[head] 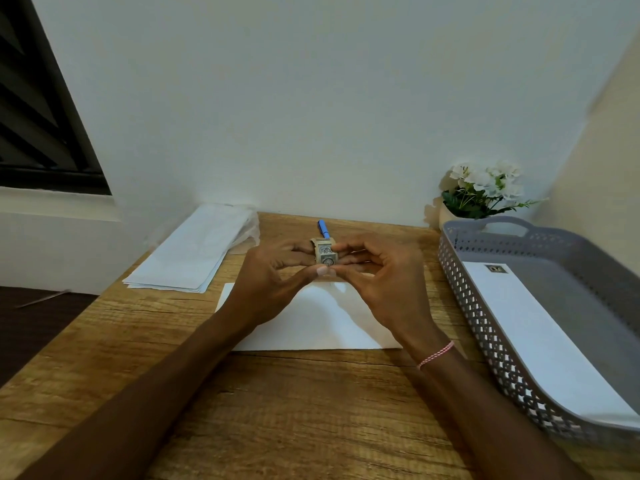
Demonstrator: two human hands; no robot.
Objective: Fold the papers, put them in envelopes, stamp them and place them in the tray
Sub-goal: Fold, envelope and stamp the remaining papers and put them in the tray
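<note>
Well out to the left of the left hand [273, 275], a stack of white sheets [188, 254] lies on the wooden table [277, 410]. Its far end sits in a clear plastic wrapper [247, 230]. Prob. envelopes, but the view is too soft to tell them from plain paper.

Left hand: fingers curled, thumb & fingertips pinching a small strip of stamps [325, 253], held up off the table btwn both hands. Print on the stamps is too small to read, and the strip's near end is covered by the thumbs.

Just beyond the hands is a blue pen [323, 228]. Only its far end shows; the rest is hidden behind strip & fingers.

Under both hands lies a white envelope [311, 327], flat on the table. The hands mask its far edge and middle, so can't tell how the flap lies.

Right hand [377, 282]: also curled, thumb & forefinger nipping the same strip at its near end. Pink-and-white cord bracelet [437, 355] on the wrist.

Right of that hand, apart from it, is a grey perforated tray [479, 323] w/ a stamped envelope [543, 348] lying in it. The tray's near-right end is cut off by the frame. Beyond the tray are white flowers in a pot [481, 188], the pot mostly hidden behind the tray's rim.
</note>
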